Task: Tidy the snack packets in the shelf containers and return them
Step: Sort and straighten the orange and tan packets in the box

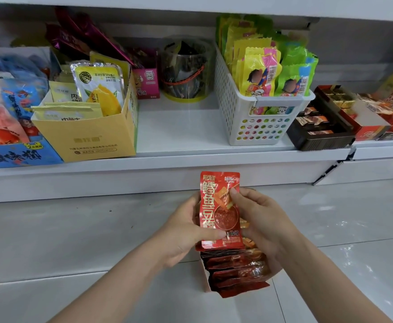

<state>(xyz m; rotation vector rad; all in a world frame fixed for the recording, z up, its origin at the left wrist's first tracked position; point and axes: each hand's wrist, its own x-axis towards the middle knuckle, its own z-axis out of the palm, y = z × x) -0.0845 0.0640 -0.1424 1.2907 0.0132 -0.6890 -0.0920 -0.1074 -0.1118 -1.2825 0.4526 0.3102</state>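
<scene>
A red snack packet (216, 206) with yellow and white lettering stands upright in front of the shelf edge, pinched from both sides. My left hand (186, 231) grips its left edge and lower part with the thumb across the front. My right hand (258, 220) holds its right edge, thumb on the front near the top. Just below the hands, an open white-sided box (205, 273) holds several more red packets (237, 269) lying stacked on edge. The box's far side is hidden under my right hand.
On the white shelf (179, 131) stand a blue box (16, 155), a yellow carton (90, 138) of yellow packets, a pink box (147, 83), a clear tub (186, 71), a white perforated basket (256, 120) of yellow-green packets and a dark tray (319, 129). A bare gap lies between carton and basket. Grey tiled floor below.
</scene>
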